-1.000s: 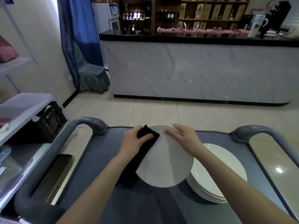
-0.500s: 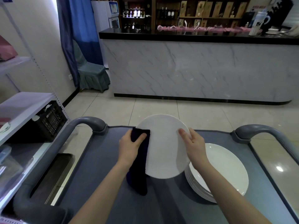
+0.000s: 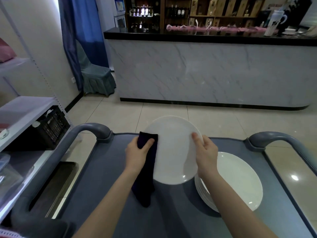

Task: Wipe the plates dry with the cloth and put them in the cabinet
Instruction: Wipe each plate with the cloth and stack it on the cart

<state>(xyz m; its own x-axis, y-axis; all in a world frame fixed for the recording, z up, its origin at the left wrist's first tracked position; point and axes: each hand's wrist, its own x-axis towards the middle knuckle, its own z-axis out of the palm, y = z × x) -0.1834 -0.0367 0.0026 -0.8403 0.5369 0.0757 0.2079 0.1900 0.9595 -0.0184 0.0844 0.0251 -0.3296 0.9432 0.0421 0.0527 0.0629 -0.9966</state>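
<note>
1. Head view, centre of frame: the left hand (image 3: 137, 152) curls round a dark cloth (image 3: 145, 177) and presses it to the left rim of a white plate (image 3: 173, 152), which is held tilted above the grey cart (image 3: 106, 186).
2. The right hand (image 3: 205, 152) grips the plate's right rim, thumb on its face.
3. Lower right: a stack of plates (image 3: 240, 182) sits on the cart.

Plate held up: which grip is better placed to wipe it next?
Left. The left grip holds the cloth against the plate; the right grip only holds the opposite rim.
</note>
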